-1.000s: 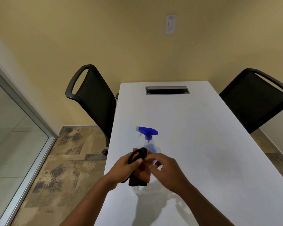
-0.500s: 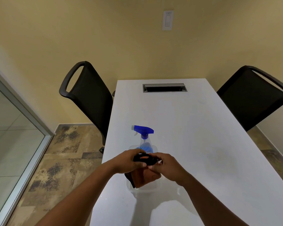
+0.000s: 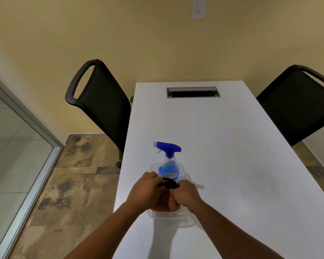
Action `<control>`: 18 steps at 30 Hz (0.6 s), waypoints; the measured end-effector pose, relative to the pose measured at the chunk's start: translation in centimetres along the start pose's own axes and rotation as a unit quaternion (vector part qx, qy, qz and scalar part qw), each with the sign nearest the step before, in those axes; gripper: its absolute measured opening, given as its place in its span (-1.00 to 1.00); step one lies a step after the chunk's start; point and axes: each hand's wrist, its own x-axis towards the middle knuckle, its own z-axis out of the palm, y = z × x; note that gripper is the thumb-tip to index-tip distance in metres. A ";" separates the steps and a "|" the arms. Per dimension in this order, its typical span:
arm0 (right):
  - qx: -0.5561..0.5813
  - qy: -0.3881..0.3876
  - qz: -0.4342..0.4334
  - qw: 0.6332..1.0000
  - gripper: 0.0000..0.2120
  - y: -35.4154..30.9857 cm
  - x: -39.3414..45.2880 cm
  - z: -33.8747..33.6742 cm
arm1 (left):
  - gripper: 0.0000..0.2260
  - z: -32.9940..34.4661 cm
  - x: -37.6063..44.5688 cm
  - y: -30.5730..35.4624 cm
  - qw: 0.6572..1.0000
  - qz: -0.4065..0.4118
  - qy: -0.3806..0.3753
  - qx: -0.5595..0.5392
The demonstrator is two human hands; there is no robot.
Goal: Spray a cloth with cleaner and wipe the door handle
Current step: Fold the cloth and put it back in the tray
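A clear spray bottle point(image 3: 168, 167) with a blue trigger head and blue liquid stands upright in a clear plastic tub point(image 3: 168, 217) on the white table point(image 3: 223, 146). Just in front of the bottle, over the tub, both my hands grip an orange-brown cloth with a black edge point(image 3: 170, 184). My left hand point(image 3: 148, 193) holds its left side and my right hand point(image 3: 187, 193) its right side, knuckles close together. Most of the cloth is hidden between my hands. No door handle is in view.
Two black mesh chairs flank the table, one at the left point(image 3: 105, 105) and one at the right point(image 3: 295, 109). A metal-framed glass partition point(image 3: 17, 146) runs along the left. A cable slot point(image 3: 193, 92) sits at the table's far end.
My hands have drawn together and sunk towards the tub, bunching the cloth between them. The bottle has not moved.
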 end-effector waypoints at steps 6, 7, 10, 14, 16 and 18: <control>-0.173 0.087 -0.072 0.978 -0.59 0.2 1.3 0.9 | -0.72 2.9 -0.1 -0.4 0.987 0.050 -0.136 0.063; -0.176 0.096 -0.092 0.975 -0.63 0.5 1.5 1.0 | -0.71 3.4 0.0 -0.5 0.986 0.054 -0.146 0.061; -0.250 0.051 -0.103 0.962 -0.67 1.8 1.6 1.6 | -0.68 4.5 -0.1 -0.9 0.983 0.052 -0.165 0.061; -0.297 0.007 -0.186 0.936 -0.65 4.1 1.6 3.4 | -0.64 5.8 0.1 -1.2 0.982 0.005 -0.187 0.040; -0.219 0.001 -0.117 0.969 -0.58 4.0 1.7 3.7 | -0.64 6.1 0.3 -1.2 0.979 -0.023 -0.200 0.026; -0.142 -0.017 -0.013 0.990 -0.31 3.4 1.9 3.9 | -0.59 6.4 0.4 -1.2 0.976 -0.039 -0.213 0.025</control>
